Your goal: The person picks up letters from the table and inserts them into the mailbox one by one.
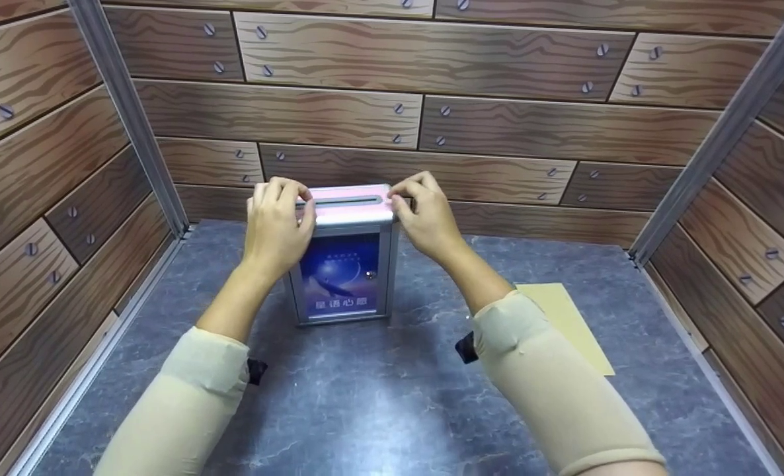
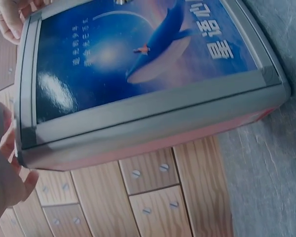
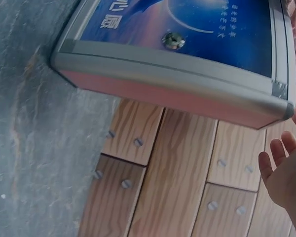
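Wood-print walls behind; mid-frame, left hand and right hand touch a box up top, fingers bent; clamped, I can't tell.

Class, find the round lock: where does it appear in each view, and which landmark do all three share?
Head: lock slightly below and left of centre, on the box.
Left wrist: lock at the top edge, left of centre, partly cut off.
Right wrist: lock above centre, slightly right.
Shared landmark: large white characters, some cut off in both wrist views.
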A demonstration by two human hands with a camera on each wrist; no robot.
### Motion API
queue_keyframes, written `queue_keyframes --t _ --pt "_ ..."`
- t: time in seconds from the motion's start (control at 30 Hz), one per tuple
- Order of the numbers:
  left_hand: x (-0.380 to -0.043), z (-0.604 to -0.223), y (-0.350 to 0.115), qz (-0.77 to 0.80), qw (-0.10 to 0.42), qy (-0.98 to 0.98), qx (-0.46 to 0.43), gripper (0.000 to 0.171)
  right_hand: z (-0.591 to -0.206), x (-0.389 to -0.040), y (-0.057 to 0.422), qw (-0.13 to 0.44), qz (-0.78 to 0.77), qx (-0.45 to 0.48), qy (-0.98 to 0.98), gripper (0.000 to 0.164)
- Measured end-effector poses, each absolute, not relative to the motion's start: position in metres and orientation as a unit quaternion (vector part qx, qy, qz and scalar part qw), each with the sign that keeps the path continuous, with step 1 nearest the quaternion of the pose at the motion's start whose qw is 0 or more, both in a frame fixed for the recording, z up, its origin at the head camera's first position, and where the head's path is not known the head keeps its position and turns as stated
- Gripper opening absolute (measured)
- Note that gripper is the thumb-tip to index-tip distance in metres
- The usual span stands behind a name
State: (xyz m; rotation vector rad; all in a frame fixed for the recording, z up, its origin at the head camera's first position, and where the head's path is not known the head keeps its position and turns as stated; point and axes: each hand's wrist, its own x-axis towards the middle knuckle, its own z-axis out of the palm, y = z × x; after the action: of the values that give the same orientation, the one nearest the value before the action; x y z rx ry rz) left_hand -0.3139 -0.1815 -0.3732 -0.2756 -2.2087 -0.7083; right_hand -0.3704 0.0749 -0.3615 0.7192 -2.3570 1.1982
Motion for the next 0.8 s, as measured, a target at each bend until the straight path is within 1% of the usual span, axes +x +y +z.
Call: queue_keyframes --t 0.13,0.33,0.43,0.57,0.7,0.8 --pt "-0.308 -0.378 -0.167 -0.298 0.423 -0.847 -0.120 0.014 -0.370 -0.373 0.091 0.212 0.448 0.235 -0.836 0.016" --pt "-0.294 -0.393 -0.138 -0.333 0.475 -0.802 -0.141 0.018 -0.383 -0.377 0.122 0.211 0.459 0.202 -0.839 0.017" --pt "-0.284 -0.400 -0.122 -0.341 0.489 -0.788 -0.155 0.020 -0.392 -0.378 0.140 0.211 0.461 0.187 -0.842 0.016" --pt "-0.267 -0.408 -0.099 -0.352 0.484 -0.780 -0.186 0.021 -0.408 -0.379 0.167 0.221 0.458 0.166 -0.845 0.015" --pt "-0.253 -0.418 -0.075 -0.362 0.460 -0.781 -0.218 0.025 -0.428 -0.379 0.196 0.214 0.466 0.137 -0.847 0.016" --pt "-0.246 -0.428 -0.059 -0.374 0.433 -0.786 -0.234 0.027 -0.442 -0.380 0.219 0.203 0.467 0.113 -0.853 0.018"
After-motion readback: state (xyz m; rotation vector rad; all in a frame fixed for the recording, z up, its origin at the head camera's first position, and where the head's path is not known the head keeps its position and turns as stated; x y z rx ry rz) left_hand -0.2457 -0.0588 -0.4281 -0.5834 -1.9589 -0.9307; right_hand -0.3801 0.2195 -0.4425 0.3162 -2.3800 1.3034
